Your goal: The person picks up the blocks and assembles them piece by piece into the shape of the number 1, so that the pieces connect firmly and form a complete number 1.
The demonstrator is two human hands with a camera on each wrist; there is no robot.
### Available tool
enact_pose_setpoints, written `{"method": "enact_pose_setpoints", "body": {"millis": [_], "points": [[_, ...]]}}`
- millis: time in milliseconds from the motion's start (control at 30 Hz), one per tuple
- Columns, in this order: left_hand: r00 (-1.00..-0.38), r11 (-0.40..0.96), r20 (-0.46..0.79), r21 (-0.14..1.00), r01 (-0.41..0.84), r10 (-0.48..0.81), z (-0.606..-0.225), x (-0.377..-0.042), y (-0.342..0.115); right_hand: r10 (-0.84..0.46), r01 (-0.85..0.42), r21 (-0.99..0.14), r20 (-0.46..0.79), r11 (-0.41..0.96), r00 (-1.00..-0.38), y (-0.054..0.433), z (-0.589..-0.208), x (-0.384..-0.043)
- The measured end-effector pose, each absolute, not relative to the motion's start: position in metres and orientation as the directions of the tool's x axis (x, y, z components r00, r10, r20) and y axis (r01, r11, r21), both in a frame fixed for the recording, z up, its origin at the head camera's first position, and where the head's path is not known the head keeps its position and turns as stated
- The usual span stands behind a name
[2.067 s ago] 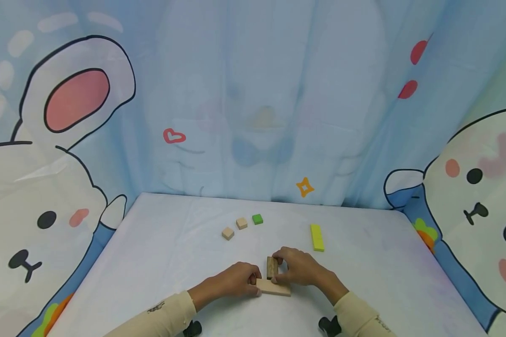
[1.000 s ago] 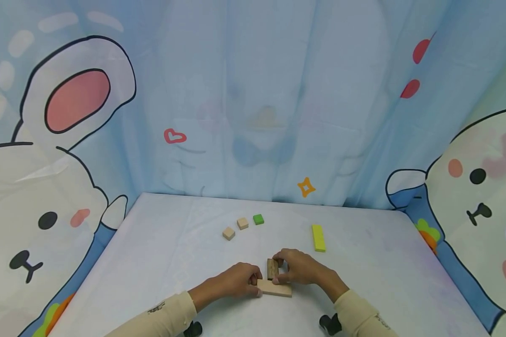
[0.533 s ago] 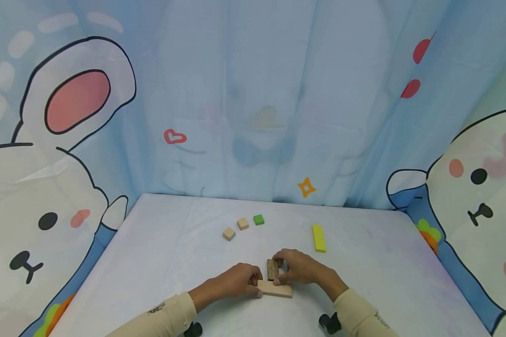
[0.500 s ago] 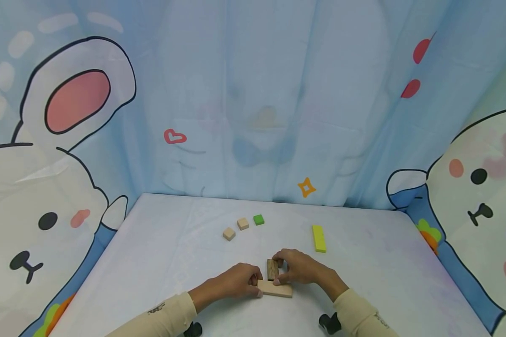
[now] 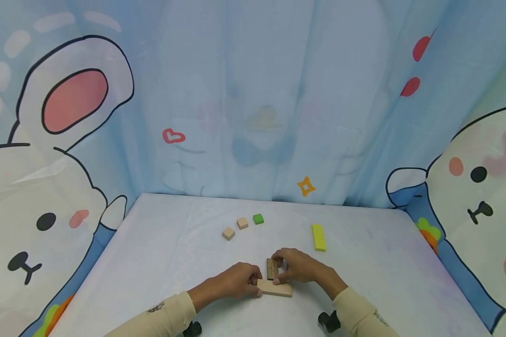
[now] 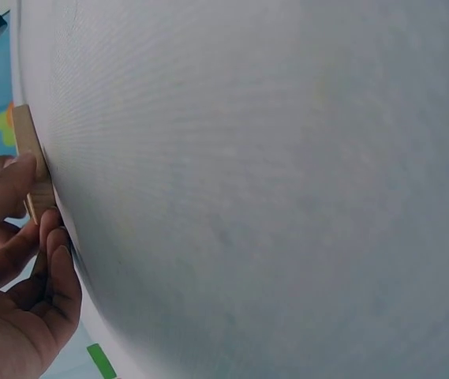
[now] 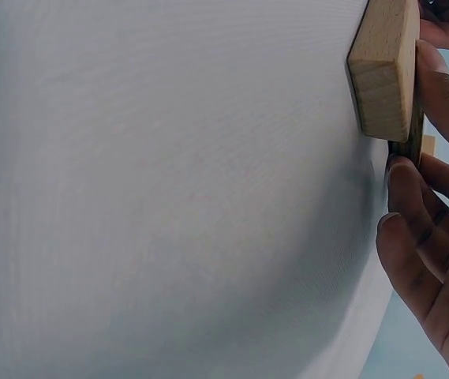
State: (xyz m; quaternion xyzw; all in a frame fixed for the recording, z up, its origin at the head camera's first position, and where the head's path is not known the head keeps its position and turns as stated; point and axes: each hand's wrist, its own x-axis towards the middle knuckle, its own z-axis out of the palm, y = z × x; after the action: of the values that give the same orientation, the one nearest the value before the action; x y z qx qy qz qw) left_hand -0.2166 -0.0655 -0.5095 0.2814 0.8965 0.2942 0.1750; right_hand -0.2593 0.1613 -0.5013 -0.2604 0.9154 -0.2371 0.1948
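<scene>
A pale wooden plank block (image 5: 275, 288) lies crosswise on the white table, and my left hand (image 5: 238, 281) pinches its left end between thumb and fingers. Directly behind it, a dark brown wooden block (image 5: 271, 269) points away from me, its near end meeting the pale one. My right hand (image 5: 299, 267) grips this dark block, with the thumb close to the pale block's back edge. In the right wrist view the pale block's end (image 7: 383, 95) shows large, and the dark block (image 7: 409, 146) is mostly hidden behind it and the fingers.
Farther back on the white table (image 5: 173, 243) sit two small pale wooden cubes (image 5: 228, 233) and a small green block (image 5: 258, 219). A long yellow block (image 5: 318, 238) lies to the right. A printed curtain (image 5: 253, 93) rises behind the table.
Both hands keep the same hold on the two blocks. Only a very slight shift of the whole view shows; the blocks stay where they were.
</scene>
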Motion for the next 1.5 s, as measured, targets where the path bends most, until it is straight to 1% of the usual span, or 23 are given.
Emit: {"method": "enact_pose_setpoints", "body": {"millis": [400, 633, 800, 1067, 1167, 1333, 1500], "points": [[-0.786, 0.676, -0.142, 0.615, 0.407, 0.602, -0.508, -0.217, -0.065, -0.573, -0.375, -0.552, -0.241, 0.744, -0.783, 0.163, -0.500, -0.260], [-0.789, 0.677, -0.141, 0.616, 0.403, 0.598, -0.509, -0.218, -0.065, -0.564, -0.382, -0.529, -0.237, 0.758, -0.791, 0.165, -0.499, -0.261], [-0.791, 0.681, -0.142, 0.612, 0.402, 0.595, -0.511, -0.218, -0.064, -0.545, -0.364, -0.530, -0.235, 0.766, -0.805, 0.170, -0.500, -0.261], [-0.792, 0.684, -0.136, 0.601, 0.412, 0.596, -0.511, -0.218, -0.064, -0.528, -0.370, -0.526, -0.185, 0.766, -0.829, 0.188, -0.502, -0.262], [-0.792, 0.686, -0.143, 0.605, 0.405, 0.593, -0.511, -0.217, -0.064, -0.514, -0.356, -0.530, -0.184, 0.770, -0.838, 0.194, -0.504, -0.262], [-0.795, 0.692, -0.152, 0.604, 0.395, 0.587, -0.513, -0.215, -0.065, -0.481, -0.322, -0.523, -0.199, 0.789, -0.854, 0.201, -0.505, -0.262], [-0.792, 0.687, -0.149, 0.606, 0.399, 0.592, -0.512, -0.215, -0.064, -0.437, -0.306, -0.500, -0.169, 0.810, -0.883, 0.211, -0.502, -0.262]]}}
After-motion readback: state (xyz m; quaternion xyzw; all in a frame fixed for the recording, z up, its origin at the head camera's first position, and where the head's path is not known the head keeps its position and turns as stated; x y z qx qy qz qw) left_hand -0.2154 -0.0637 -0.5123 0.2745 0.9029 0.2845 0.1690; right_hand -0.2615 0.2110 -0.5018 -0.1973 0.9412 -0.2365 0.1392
